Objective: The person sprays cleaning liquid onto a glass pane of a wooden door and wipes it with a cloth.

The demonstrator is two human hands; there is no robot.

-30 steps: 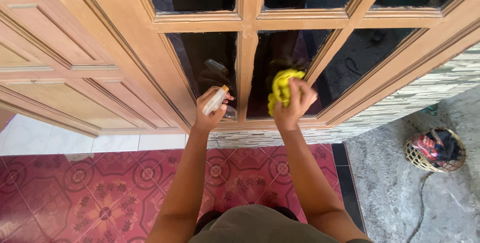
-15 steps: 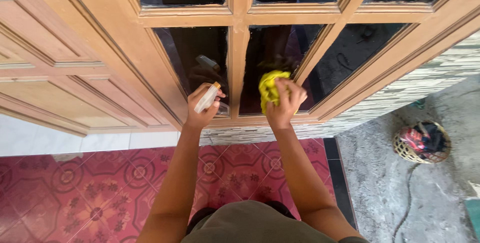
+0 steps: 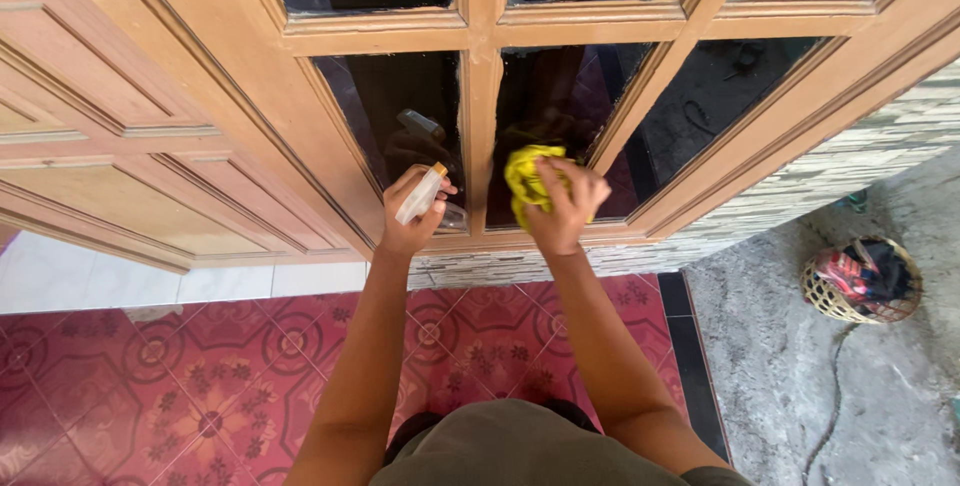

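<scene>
While wiping low on the middle pane (image 3: 560,96), right hand (image 3: 562,208) clenched around yellow cloth (image 3: 527,178), shifted slightly down and left since a second ago. Left hand (image 3: 410,216) wrapped on spray bottle (image 3: 420,194), unchanged, beside left pane (image 3: 395,106). Basket (image 3: 860,281) on concrete, well apart.

Two hands: the left hand (image 3: 412,216) grips one clear spray bottle (image 3: 421,194), the right hand (image 3: 562,208) presses one yellow cloth (image 3: 526,178). Above the hands, six dark glass panes (image 3: 400,111). Far right of the right hand, one woven basket (image 3: 862,281).
</scene>
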